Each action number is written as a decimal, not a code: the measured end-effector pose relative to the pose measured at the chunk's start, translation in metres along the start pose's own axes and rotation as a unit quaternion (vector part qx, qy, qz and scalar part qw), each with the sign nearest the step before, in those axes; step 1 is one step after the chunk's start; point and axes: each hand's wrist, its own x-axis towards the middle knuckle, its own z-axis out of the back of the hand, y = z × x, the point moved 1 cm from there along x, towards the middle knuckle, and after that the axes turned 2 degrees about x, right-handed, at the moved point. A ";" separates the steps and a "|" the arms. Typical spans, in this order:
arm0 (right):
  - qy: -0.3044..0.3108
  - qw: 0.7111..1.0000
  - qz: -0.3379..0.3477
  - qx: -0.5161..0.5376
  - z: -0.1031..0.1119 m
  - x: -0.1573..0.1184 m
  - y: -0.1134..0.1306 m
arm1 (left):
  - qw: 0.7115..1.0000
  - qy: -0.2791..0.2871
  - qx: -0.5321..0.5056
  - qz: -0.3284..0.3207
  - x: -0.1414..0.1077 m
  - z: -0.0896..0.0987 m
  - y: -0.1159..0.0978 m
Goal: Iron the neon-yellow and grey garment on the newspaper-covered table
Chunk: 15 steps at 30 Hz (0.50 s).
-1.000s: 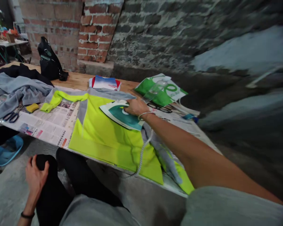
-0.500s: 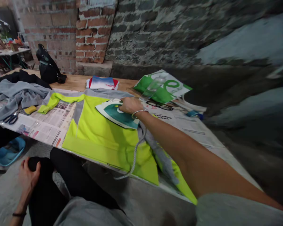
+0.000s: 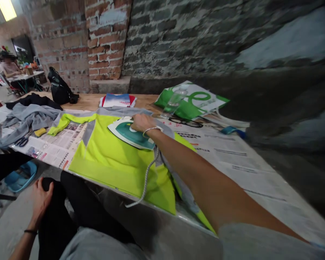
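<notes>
Iron [image 3: 134, 135] on yellow-and-grey top [image 3: 108, 153], right hand [image 3: 144, 122] gripping

Clock centred on iron. It sits sole-down on the top's upper part, nose between 9 and 10 o'clock; cord [image 3: 146, 180] leaves the heel near 4 and dips past the table [image 3: 89, 101] edge near 6. Right hand: fingers wrapped over the handle, mostly hiding it. Left hand [image 3: 42, 195], 8 o'clock: holds no object, rests on the knee [image 3: 56, 189], fingers apart.

Handling, judged: iron rigid, fairly heavy, probably glides easily; take by handle only, sole may be hot (can't tell). Cord flexible, could drag the fabric. Top looks light, soft, maybe slippery, creases easily; best held by the hem near 6 or the sleeve at 9, clear of the sole. Newspaper [image 3: 58, 146] underneath looks glossy, so cloth may slide.

Nearby: scissors [image 3: 22, 141], sponge [image 3: 40, 132] at 9; green-and-white bag [image 3: 200, 99] at 2; glasses [image 3: 197, 124] between 2 and 3.
</notes>
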 end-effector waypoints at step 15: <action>0.057 0.990 0.115 -0.050 0.014 0.004 0.005 | 0.964 -0.157 -0.095 -0.191 -0.050 -0.013 -0.038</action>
